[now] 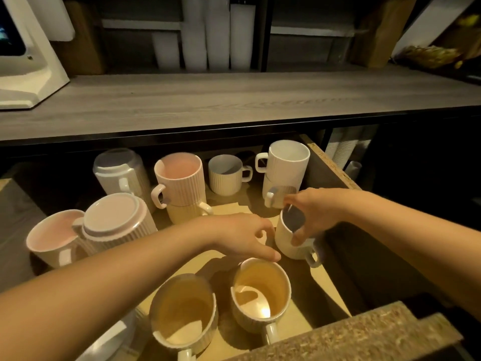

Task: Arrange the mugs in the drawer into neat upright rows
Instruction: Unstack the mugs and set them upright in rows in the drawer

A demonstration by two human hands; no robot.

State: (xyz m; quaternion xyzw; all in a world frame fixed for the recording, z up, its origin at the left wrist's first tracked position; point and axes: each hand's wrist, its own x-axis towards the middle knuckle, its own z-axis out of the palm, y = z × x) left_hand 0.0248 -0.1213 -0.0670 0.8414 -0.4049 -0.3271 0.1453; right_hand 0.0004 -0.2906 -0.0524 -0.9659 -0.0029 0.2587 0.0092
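Closest to me is the rough, speckled chipboard front of the drawer (364, 334). Right behind it two cream mugs (261, 290) stand upright side by side, with ribbed outsides, glossy insides and handles pointing back at me.

My left hand (242, 239) hovers just past the right-hand one, fingers loosely curled and holding nothing, thumb tip close to its rim. My right hand (315, 212) grips a smooth white mug (291, 241) by the rim, over near the drawer's right wall, handle toward me.

Off to the left a pink mug (52, 238) sits upright, right against an upside-down pink mug (114, 220) showing its flat ringed base.

Further back there's a pink ribbed mug stacked on a cream one (179, 178), a short white ribbed mug (226, 174), a two-high white stack (286, 162) in the right corner and an upside-down white mug (119, 170).

Above it all is the grey wood-grain surface (234, 100).
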